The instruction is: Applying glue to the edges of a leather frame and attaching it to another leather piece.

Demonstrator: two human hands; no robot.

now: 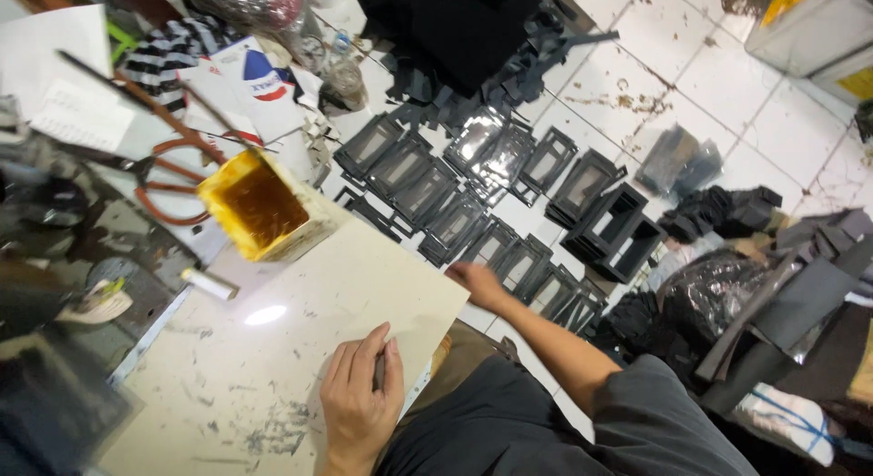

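white floor tiles (773,121), stained and scuffed, carry rows of small dark frames (491,190), flat rectangular pieces with open or glossy windows, laid side by side and partly overlapping; a few deeper, box-like ones (611,223) stand at the end of the rows. beside them a pale board (300,349), scratched and smeared with grey marks, serves as a low work surface, with a yellow-stained open box (256,203) at its far corner, orange-handled scissors (173,180) just beyond it and a small white tube (209,283) near the board's edge. the right hand (476,280) reaches out past the board's corner to the nearest frames; it is blurred, its fingers look loosely curled over one, and whether it grips it already i cannot tell. the left hand (359,399) rests on the board with fingers lightly closed around a thin dark tool, only partly visible. judging by their look, the frames are light and fairly stiff card or foam board, thin along the rails, so they would likely bend or crease if pinched mid-rail; a corner or a short side seems the safer hold. glossy windows may mark under fingertips. heaps of dark offcuts (727,212) and plastic-wrapped bundles (718,290) lie nearby.
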